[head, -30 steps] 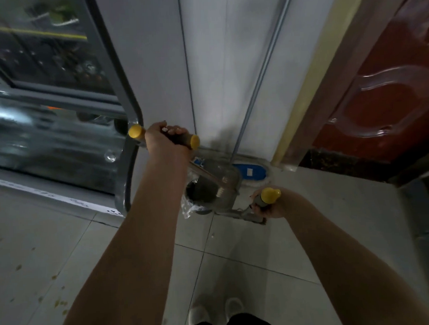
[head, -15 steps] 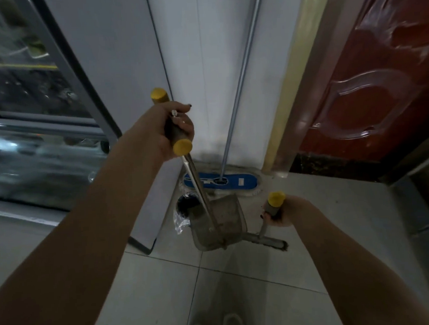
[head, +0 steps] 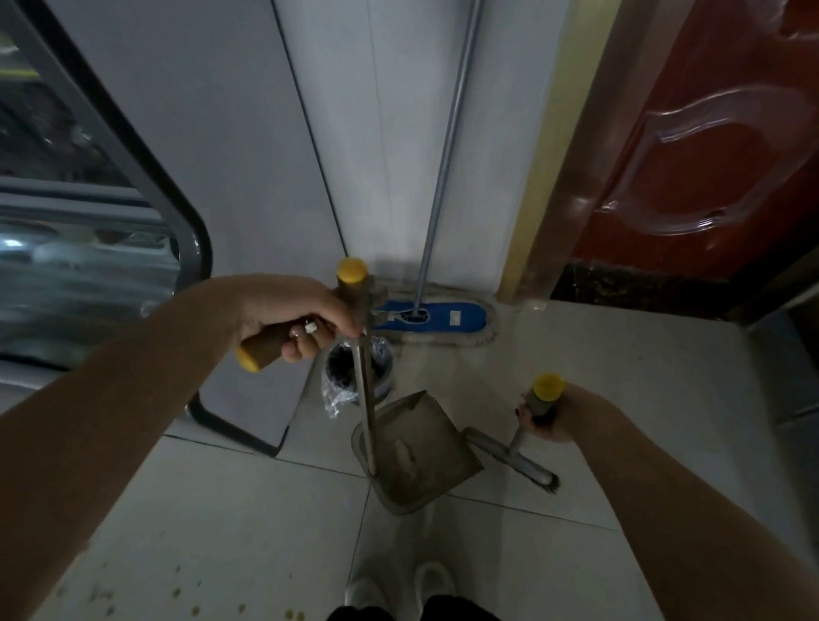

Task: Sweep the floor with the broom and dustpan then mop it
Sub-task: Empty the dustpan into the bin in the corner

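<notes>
My left hand (head: 295,315) grips the dustpan's crossbar handle, which has yellow end caps. Its metal shaft runs down to the grey dustpan (head: 416,455), whose scoop hangs tilted just above the tiled floor in front of my feet. My right hand (head: 550,414) is closed around the yellow-capped handle of the short broom (head: 512,453); its brush head lies low to the right of the dustpan. A flat mop (head: 433,316) with a blue head and pale fringe rests on the floor against the white wall, its metal pole leaning up the wall.
A small bin lined with clear plastic (head: 354,371) stands between the mop and the dustpan. A glass-fronted display cabinet (head: 65,208) fills the left. A dark red door (head: 718,123) is at the right. Small brown spots (head: 195,606) mark the floor tiles at lower left.
My left hand has come lower and turned the dustpan handle, and the scoop has swung toward my feet, away from the bin. The broom head has shifted slightly right. The view tilted down.
</notes>
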`<act>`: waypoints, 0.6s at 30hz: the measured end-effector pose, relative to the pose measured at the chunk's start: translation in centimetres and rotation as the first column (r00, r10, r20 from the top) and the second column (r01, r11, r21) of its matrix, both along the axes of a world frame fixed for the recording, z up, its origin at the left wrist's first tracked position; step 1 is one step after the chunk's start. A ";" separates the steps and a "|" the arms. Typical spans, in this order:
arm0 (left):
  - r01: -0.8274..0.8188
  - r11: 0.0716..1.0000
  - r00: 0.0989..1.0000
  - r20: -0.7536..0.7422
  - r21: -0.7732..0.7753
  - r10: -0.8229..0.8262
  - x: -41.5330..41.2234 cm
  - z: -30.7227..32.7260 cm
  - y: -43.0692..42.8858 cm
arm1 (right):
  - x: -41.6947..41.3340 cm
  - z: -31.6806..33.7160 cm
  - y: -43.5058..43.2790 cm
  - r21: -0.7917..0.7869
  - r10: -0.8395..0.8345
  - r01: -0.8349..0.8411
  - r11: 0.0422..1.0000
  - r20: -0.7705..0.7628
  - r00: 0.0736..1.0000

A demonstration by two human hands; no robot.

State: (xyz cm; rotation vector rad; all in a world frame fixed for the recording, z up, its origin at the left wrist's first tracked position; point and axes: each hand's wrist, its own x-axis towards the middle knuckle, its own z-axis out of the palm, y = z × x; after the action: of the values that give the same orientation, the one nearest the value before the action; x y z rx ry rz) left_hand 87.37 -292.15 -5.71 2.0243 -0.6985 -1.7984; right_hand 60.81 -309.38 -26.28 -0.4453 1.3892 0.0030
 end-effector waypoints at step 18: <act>0.570 0.807 0.540 0.670 0.154 -0.509 7.8 -11.4 1.2 | 9.5 -0.3 4.4 0.017 -0.243 0.243 0.970 0.102 0.965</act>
State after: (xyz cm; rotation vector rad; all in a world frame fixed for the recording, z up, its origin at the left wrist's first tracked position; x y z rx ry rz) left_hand 95.19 -290.99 -17.09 2.6145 -1.7683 -1.1323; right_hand 70.29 -304.96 -26.55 -0.2649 1.3336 -0.2151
